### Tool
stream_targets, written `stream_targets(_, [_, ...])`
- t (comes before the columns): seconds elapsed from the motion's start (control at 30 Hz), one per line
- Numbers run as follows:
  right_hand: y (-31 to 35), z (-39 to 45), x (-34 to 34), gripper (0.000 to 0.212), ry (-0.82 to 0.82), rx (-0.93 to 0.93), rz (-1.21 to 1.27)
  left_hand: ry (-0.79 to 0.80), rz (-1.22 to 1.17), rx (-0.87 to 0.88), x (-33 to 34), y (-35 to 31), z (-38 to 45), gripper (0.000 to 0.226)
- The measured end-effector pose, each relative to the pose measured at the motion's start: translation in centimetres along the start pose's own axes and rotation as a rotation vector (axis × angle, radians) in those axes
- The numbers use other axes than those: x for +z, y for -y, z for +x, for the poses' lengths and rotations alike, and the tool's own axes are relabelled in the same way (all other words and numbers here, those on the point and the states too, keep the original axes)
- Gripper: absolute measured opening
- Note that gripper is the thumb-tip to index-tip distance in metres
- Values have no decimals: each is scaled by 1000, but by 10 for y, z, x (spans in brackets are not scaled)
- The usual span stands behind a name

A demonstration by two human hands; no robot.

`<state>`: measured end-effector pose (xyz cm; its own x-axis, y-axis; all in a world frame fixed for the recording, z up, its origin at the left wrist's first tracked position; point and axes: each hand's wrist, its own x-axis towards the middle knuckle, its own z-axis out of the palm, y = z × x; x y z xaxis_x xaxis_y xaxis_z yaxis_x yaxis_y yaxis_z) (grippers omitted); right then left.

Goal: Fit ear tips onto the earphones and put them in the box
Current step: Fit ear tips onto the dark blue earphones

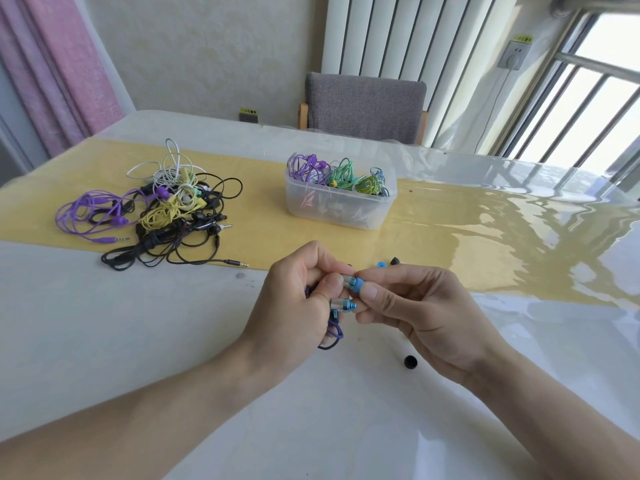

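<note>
My left hand [298, 292] grips a pair of metallic blue earphones with a dark blue cord [334, 332] hanging below the fingers. On the upper earbud [349, 281] sits a blue ear tip [359, 285], pinched by my right hand [408, 306] between thumb and forefinger. The lower earbud [343, 304] shows a bare nozzle. A loose blue ear tip [381, 264] and a black one [394, 261] lie just beyond my hands. Another black tip [410, 361] lies near my right wrist. The clear plastic box [341, 202] stands further back, holding several coiled earphones.
A tangled pile of purple, yellow, white and black earphones [162, 209] lies at the left on the yellow runner [263, 216]. A grey chair [365, 105] stands behind the glossy white table [138, 323]. A barred window is on the right.
</note>
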<state>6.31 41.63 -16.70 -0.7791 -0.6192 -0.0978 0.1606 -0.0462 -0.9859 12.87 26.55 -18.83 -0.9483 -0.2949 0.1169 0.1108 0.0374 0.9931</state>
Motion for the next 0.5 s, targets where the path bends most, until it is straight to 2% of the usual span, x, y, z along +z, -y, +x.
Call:
stream_targets(0.23, [-3, 1, -3, 15, 4, 2, -16, 9, -184, -175, 2, -5, -1, 26])
stream_targets(0.5, [-5, 1, -4, 15, -21, -50, -73, 38, -147, -176, 1, -6, -1, 25])
